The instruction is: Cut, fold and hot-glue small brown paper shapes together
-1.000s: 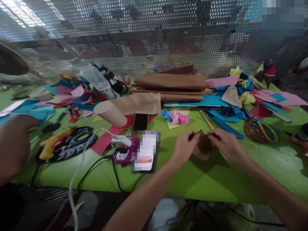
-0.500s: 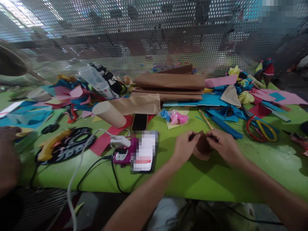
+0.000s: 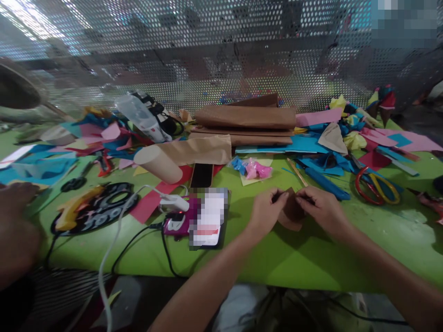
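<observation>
A small piece of brown paper (image 3: pixel 291 214) is stretched between my two hands, low over the green table. My left hand (image 3: pixel 266 207) pinches its left edge between thumb and fingers. On the opposite edge, my right hand (image 3: pixel 320 205) is closed in a pinch as well. Just beyond the paper lies a pencil (image 3: pixel 296 171), with a blue cutter-like tool (image 3: pixel 327 183) to its right. A clear bag of pink and blue pieces (image 3: pixel 252 168) rests in front of my left hand. Scissors with red and yellow handles (image 3: pixel 377 186) lie to the right.
Left of my hands are a lit phone (image 3: pixel 210 221), a purple power strip (image 3: pixel 178 225) with cables, and a yellow glue gun (image 3: pixel 80 207) on a black stand. Folded brown paper (image 3: pixel 245 117) and a cardboard tube (image 3: pixel 158 163) lie behind. Another person's hand (image 3: pixel 17 226) is at the far left.
My hands hold the brown paper in nearly the same place throughout. At the left, the other person's hand has moved down and outward, uncovering more coloured paper.
</observation>
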`<act>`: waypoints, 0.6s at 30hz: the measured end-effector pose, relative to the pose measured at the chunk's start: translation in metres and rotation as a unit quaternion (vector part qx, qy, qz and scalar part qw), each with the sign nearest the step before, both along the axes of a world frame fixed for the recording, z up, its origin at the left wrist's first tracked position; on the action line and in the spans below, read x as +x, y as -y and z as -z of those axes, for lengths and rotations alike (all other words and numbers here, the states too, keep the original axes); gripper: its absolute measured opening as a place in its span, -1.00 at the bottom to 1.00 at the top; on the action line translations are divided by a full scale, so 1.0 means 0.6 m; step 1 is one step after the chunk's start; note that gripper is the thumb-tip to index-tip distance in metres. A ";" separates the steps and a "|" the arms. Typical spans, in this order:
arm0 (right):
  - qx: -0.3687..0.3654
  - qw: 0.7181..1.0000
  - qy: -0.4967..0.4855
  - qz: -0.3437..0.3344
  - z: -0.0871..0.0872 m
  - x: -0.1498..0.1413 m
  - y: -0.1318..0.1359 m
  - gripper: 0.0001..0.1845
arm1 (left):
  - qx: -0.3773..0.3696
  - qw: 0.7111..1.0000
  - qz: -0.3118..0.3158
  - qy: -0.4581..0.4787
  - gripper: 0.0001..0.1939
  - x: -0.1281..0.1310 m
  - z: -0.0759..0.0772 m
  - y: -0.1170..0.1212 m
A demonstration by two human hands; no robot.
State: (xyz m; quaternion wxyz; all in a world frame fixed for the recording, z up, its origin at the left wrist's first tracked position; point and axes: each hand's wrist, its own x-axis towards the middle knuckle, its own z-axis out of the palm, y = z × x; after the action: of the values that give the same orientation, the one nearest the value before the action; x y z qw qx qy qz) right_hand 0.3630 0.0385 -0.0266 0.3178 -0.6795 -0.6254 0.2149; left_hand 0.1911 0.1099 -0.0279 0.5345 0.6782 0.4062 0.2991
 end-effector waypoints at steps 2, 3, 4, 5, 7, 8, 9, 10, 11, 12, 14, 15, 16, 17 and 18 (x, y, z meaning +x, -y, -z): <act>0.001 1.000 0.010 -0.007 0.002 0.001 0.000 -0.83 | 0.002 1.000 -0.003 -0.004 -0.80 0.000 -0.002 0.001; 0.002 1.000 0.011 -0.011 0.003 0.002 0.000 -0.84 | 0.001 1.000 -0.005 -0.004 -0.81 0.000 -0.002 0.002; 0.004 1.000 0.009 -0.014 0.005 0.003 0.000 -0.84 | -0.001 1.000 -0.006 -0.004 -0.81 0.000 -0.003 0.002; 0.005 1.000 0.005 -0.017 0.006 0.004 0.000 -0.84 | -0.003 1.000 -0.006 -0.002 -0.81 0.000 -0.002 0.002; 0.003 1.000 -0.007 -0.018 0.006 0.006 0.000 -0.84 | -0.008 1.000 -0.004 0.004 -0.81 -0.001 -0.001 0.001; 0.001 1.000 -0.017 -0.018 0.006 0.006 0.000 -0.83 | -0.011 1.000 -0.003 0.006 -0.81 -0.001 0.001 0.000; 0.000 0.999 -0.028 -0.018 0.006 0.006 0.001 -0.82 | -0.015 1.000 -0.003 0.008 -0.81 -0.002 0.002 -0.001; -0.002 0.999 -0.041 -0.019 0.005 0.006 0.001 -0.82 | -0.018 1.000 -0.004 0.010 -0.81 -0.002 0.004 -0.002; -0.002 0.998 -0.053 -0.020 0.004 0.006 0.001 -0.82 | -0.022 1.000 -0.005 0.012 -0.81 -0.003 0.005 -0.002; -0.003 0.998 -0.063 -0.023 0.002 0.005 0.001 -0.82 | -0.023 1.000 -0.008 0.014 -0.81 -0.003 0.006 -0.003; -0.005 0.998 -0.064 -0.024 0.000 0.004 0.001 -0.83 | -0.021 1.000 -0.012 0.014 -0.81 -0.003 0.006 -0.003; -0.006 0.998 -0.055 -0.022 -0.001 0.003 0.001 -0.84 | -0.020 1.000 -0.012 0.012 -0.82 -0.002 0.006 -0.003; -0.007 0.999 -0.042 -0.019 -0.002 0.002 0.001 -0.84 | -0.020 1.000 -0.011 0.010 -0.83 -0.002 0.004 -0.002; -0.006 0.999 -0.027 -0.017 -0.002 0.001 0.000 -0.84 | -0.021 1.000 -0.010 0.009 -0.84 -0.001 0.003 -0.002; -0.004 1.000 -0.011 -0.015 -0.002 0.001 0.000 -0.84 | -0.022 1.000 -0.008 0.010 -0.84 -0.001 0.002 -0.001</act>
State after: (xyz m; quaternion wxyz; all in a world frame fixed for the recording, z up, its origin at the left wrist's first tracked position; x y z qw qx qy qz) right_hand 0.3637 0.0384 -0.0255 0.3190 -0.6685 -0.6313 0.2298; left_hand 0.1906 0.1103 -0.0291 0.5509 0.6598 0.4131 0.3010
